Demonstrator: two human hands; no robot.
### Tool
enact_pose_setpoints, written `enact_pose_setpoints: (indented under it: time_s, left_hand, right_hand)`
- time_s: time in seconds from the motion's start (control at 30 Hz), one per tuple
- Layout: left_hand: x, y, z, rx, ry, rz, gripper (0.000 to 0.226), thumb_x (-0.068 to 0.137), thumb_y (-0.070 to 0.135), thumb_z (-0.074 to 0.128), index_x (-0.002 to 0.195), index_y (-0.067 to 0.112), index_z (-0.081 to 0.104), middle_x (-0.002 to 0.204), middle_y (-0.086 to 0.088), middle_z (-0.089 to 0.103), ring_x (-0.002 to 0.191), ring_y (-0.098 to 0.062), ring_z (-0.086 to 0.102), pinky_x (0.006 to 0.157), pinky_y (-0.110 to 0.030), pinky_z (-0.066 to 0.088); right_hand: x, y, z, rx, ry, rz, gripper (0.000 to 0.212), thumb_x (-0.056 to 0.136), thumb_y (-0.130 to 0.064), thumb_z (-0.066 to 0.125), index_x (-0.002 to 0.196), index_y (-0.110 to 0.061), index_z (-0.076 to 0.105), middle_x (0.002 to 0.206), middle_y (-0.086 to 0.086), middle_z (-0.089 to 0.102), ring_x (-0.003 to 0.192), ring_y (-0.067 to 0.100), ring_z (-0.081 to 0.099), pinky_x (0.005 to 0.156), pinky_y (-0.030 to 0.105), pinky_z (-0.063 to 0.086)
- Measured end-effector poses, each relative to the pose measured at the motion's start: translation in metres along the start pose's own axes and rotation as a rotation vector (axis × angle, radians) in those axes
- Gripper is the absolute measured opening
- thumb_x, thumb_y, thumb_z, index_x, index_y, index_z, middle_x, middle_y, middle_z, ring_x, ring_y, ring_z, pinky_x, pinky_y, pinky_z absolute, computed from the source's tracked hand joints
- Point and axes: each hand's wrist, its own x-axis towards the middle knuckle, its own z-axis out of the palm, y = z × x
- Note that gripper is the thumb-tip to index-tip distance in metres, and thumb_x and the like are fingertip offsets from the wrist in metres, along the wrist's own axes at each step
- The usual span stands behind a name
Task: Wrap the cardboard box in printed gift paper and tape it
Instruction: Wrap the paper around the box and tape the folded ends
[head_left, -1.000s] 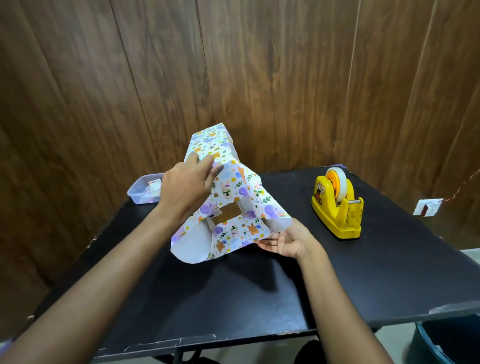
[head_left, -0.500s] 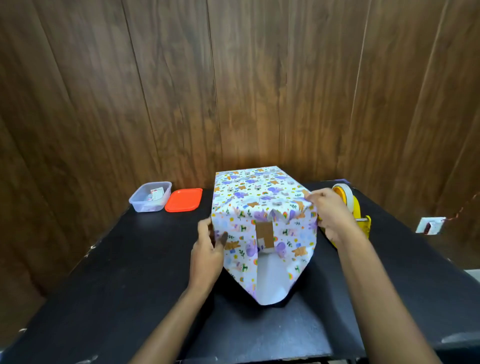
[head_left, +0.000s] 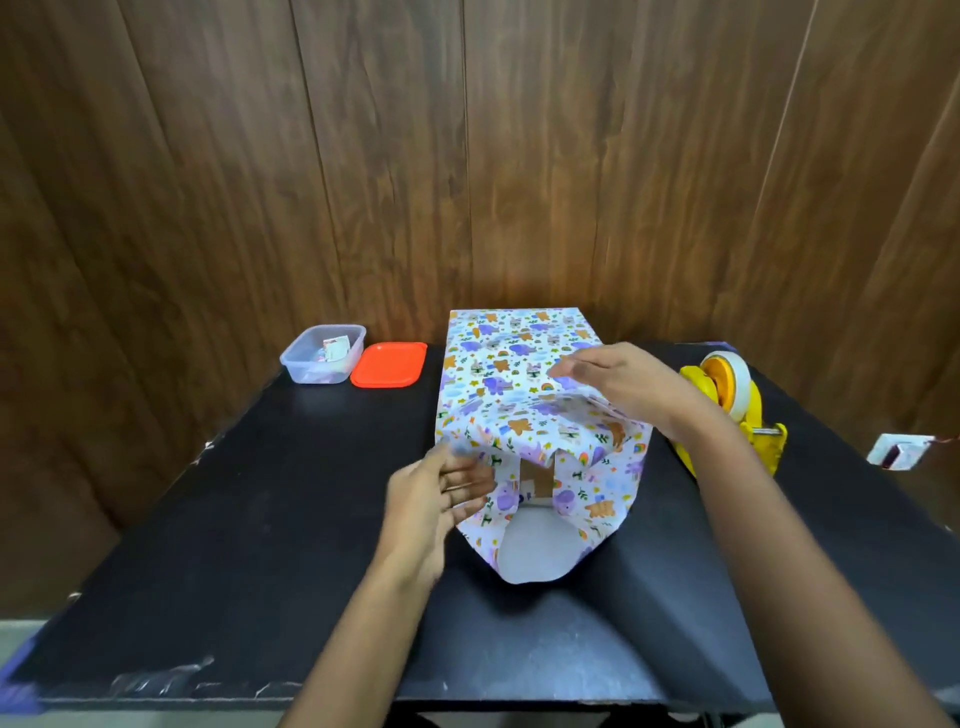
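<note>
1 cardboard box (head_left: 537, 479) mid-desk, mostly covered in printed gift paper (head_left: 511, 358); brown patch shows at near end btwn 2 side flaps, white bottom flap lying on black desk (head_left: 218, 519). Left hand (head_left: 435, 506) at near-left flap, fingers loosely spread, touching paper; grip unclear. Right hand (head_left: 618, 382) flat, open, palm down on top right edge. Far left: 1 clear tub (head_left: 323, 354), 1 orange lid (head_left: 388, 364) just beside. Right: 1 yellow tape dispenser (head_left: 730, 410), near desk edge. Near-left desk bare.
</note>
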Motion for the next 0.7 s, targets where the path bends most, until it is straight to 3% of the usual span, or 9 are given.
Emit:
enact_pose_setpoints:
  time_s: [0.07, 0.13, 0.27, 0.4, 0.5, 0.6, 0.7]
  left_hand:
    - [0.007, 0.008, 0.007, -0.064, -0.056, -0.102, 0.041, 0.093, 0.038, 0.051, 0.081, 0.001, 0.062, 0.077, -0.016, 0.072, 0.072, -0.027, 0.069, 0.065, -0.029, 0.053]
    - [0.013, 0.015, 0.012, -0.095, -0.061, -0.165, 0.042, 0.090, 0.043, 0.055, 0.077, 0.003, 0.059, 0.072, -0.014, 0.071, 0.069, -0.027, 0.070, 0.061, -0.029, 0.052]
    - [0.019, 0.021, 0.019, -0.075, -0.009, -0.196, 0.026, 0.088, 0.031, 0.059, 0.081, 0.006, 0.057, 0.061, -0.009, 0.067, 0.055, -0.024, 0.068, 0.054, -0.026, 0.050]
    - [0.022, 0.020, 0.021, -0.050, 0.079, -0.155, 0.014, 0.090, 0.013, 0.055, 0.078, 0.005, 0.053, 0.055, -0.008, 0.052, 0.042, -0.020, 0.059, 0.049, -0.026, 0.050]
    - [0.025, 0.016, 0.020, -0.036, 0.060, -0.142, 0.014, 0.091, 0.009, 0.053, 0.077, 0.006, 0.055, 0.057, -0.009, 0.058, 0.042, -0.018, 0.059, 0.052, -0.027, 0.051]
    - [0.024, 0.012, 0.020, -0.063, 0.066, -0.128, 0.015, 0.090, 0.007, 0.054, 0.076, 0.005, 0.057, 0.051, -0.006, 0.062, 0.044, -0.017, 0.060, 0.051, -0.027, 0.054]
    - [0.024, 0.010, 0.021, -0.079, 0.076, -0.111, 0.013, 0.090, 0.006, 0.055, 0.078, 0.004, 0.059, 0.061, -0.009, 0.063, 0.049, -0.018, 0.061, 0.051, -0.027, 0.055]
  right_hand:
    - [0.018, -0.009, 0.006, -0.147, -0.239, 0.014, 0.030, 0.096, -0.036, 0.046, 0.115, -0.024, 0.065, 0.138, 0.001, 0.053, 0.129, 0.020, 0.046, 0.108, 0.034, 0.035]
    - [0.036, -0.017, 0.014, -0.303, -0.370, 0.034, 0.041, 0.099, -0.038, 0.038, 0.133, -0.020, 0.054, 0.146, -0.001, 0.043, 0.134, 0.019, 0.039, 0.112, 0.032, 0.028]
    - [0.063, -0.030, 0.027, -0.394, -0.544, 0.025, 0.045, 0.103, -0.037, 0.026, 0.146, -0.026, 0.034, 0.155, -0.009, 0.023, 0.144, 0.015, 0.021, 0.114, 0.030, 0.016]
    - [0.077, -0.027, 0.050, -0.427, -0.638, -0.018, 0.050, 0.103, -0.039, 0.025, 0.150, -0.026, 0.015, 0.159, -0.007, 0.006, 0.147, 0.015, 0.003, 0.117, 0.034, 0.003]
    - [0.080, -0.010, 0.064, -0.563, -0.648, -0.135, 0.051, 0.104, -0.031, 0.022, 0.151, -0.026, 0.004, 0.158, -0.007, -0.011, 0.145, 0.012, -0.016, 0.117, 0.040, -0.009]
    - [0.080, -0.001, 0.066, -0.626, -0.639, -0.177, 0.053, 0.103, -0.038, 0.019, 0.151, -0.028, -0.002, 0.157, -0.006, -0.017, 0.144, 0.012, -0.020, 0.115, 0.046, -0.010]
    - [0.079, -0.007, 0.060, -0.543, -0.670, -0.141, 0.052, 0.103, -0.039, 0.022, 0.151, -0.030, 0.004, 0.158, -0.008, -0.012, 0.144, 0.011, -0.017, 0.116, 0.040, -0.008]
